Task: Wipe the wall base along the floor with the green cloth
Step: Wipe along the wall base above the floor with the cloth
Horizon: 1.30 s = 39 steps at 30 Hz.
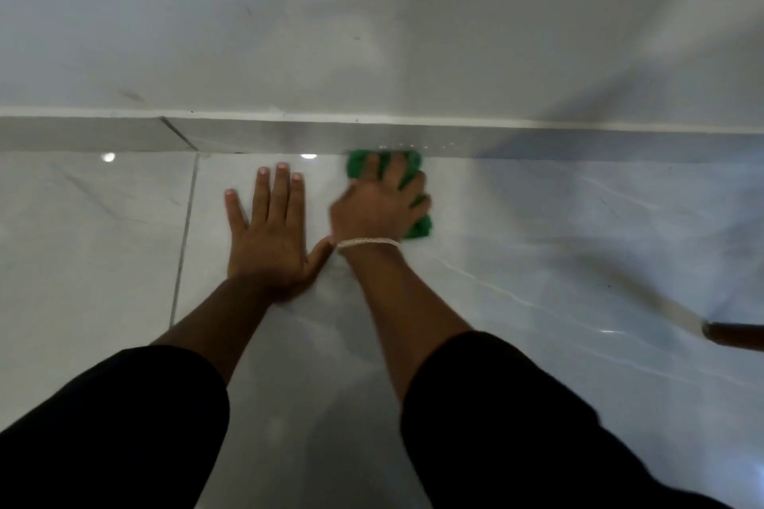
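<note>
My right hand (382,205) is shut on a bunched green cloth (356,166), which it presses against the foot of the grey wall base (256,136) where that strip meets the floor. The cloth shows above my fingers and at the right of my palm; most of it is hidden under the hand. A pale cord bracelet circles my right wrist. My left hand (270,231) lies flat on the glossy white floor tile, fingers spread, just left of the right hand and a little short of the wall base. It holds nothing.
The white wall (372,21) rises above the base strip. A grout line (184,236) runs across the floor tiles to the left of my left hand. A dark brown rounded object (734,337) juts in at the right edge.
</note>
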Each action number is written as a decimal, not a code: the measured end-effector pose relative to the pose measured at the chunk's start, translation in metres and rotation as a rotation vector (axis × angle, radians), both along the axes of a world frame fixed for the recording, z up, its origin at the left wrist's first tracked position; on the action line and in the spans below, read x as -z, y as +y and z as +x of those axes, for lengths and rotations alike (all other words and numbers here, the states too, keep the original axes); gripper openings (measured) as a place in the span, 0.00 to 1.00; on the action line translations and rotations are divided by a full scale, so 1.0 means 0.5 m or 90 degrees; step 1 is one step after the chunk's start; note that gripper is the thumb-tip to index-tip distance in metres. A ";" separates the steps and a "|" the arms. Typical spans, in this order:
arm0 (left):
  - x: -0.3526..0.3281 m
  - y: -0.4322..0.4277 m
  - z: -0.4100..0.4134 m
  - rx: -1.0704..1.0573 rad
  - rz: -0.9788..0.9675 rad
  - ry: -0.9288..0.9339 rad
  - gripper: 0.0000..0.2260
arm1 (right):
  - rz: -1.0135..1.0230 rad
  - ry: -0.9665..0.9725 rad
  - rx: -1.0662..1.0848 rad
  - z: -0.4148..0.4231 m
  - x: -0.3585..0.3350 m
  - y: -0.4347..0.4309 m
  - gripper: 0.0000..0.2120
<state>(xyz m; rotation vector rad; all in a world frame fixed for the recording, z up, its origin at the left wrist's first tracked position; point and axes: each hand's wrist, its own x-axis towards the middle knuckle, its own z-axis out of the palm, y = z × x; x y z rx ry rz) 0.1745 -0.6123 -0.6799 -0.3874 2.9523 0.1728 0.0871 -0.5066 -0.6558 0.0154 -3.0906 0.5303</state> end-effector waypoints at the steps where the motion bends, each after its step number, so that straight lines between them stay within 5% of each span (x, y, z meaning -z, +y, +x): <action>1: -0.001 -0.003 0.001 -0.003 -0.005 0.000 0.45 | -0.024 -0.017 -0.019 0.005 -0.005 -0.016 0.27; 5: -0.004 -0.005 0.001 -0.021 0.002 0.002 0.44 | 0.076 0.046 -0.114 -0.031 0.006 0.081 0.21; 12: -0.001 -0.004 -0.002 -0.019 0.002 0.004 0.44 | 0.044 -0.007 0.092 -0.057 0.002 0.100 0.22; 19: -0.010 -0.004 -0.004 -0.028 0.002 -0.008 0.45 | 0.070 0.018 -0.123 -0.027 -0.014 0.046 0.21; 26: -0.008 -0.002 -0.006 -0.023 0.002 -0.016 0.45 | 0.079 -0.042 0.011 -0.068 -0.029 0.104 0.23; 33: -0.016 -0.002 -0.004 -0.026 0.004 -0.019 0.44 | 0.111 -0.013 -0.161 -0.051 -0.033 0.080 0.22; 39: -0.009 -0.002 -0.004 -0.021 0.007 -0.021 0.44 | 0.105 -0.033 0.063 -0.095 -0.018 0.163 0.22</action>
